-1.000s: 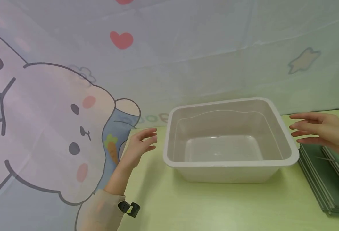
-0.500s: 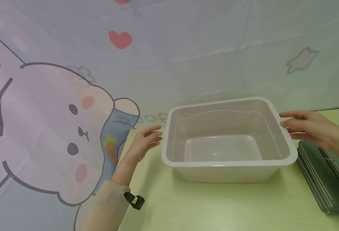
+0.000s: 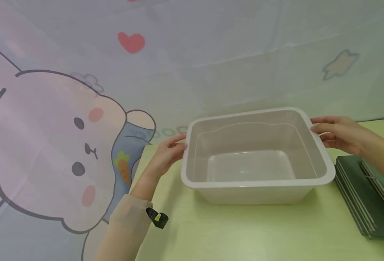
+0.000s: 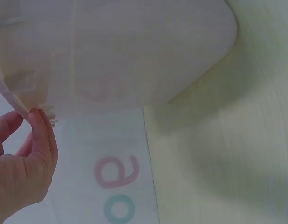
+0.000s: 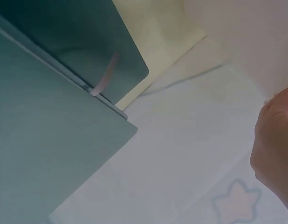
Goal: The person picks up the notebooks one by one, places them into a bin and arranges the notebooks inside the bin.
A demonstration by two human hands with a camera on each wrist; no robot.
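An empty beige plastic bin [image 3: 254, 184] stands on the pale green table [image 3: 244, 235] in the head view. My left hand [image 3: 170, 151] is at the bin's left rim, its fingertips curled onto the lip. In the left wrist view a fingertip [image 4: 41, 126] touches the underside of that lip, with the bin's wall [image 4: 134, 51] above it. My right hand [image 3: 337, 132] holds the far right corner of the rim, fingers over the top and thumb below. The right wrist view shows only the edge of that hand [image 5: 274, 144].
A stack of dark green flat boards [image 3: 365, 195] lies right of the bin, and is seen close up [image 5: 51, 140] by the right wrist. A cartoon rabbit cloth [image 3: 64, 145] hangs behind and to the left. The table's left edge runs near my left forearm.
Both hands have moved inward from beside the bin and now touch its rim, the left at the left side and the right at the far right corner. The bin has stayed put.
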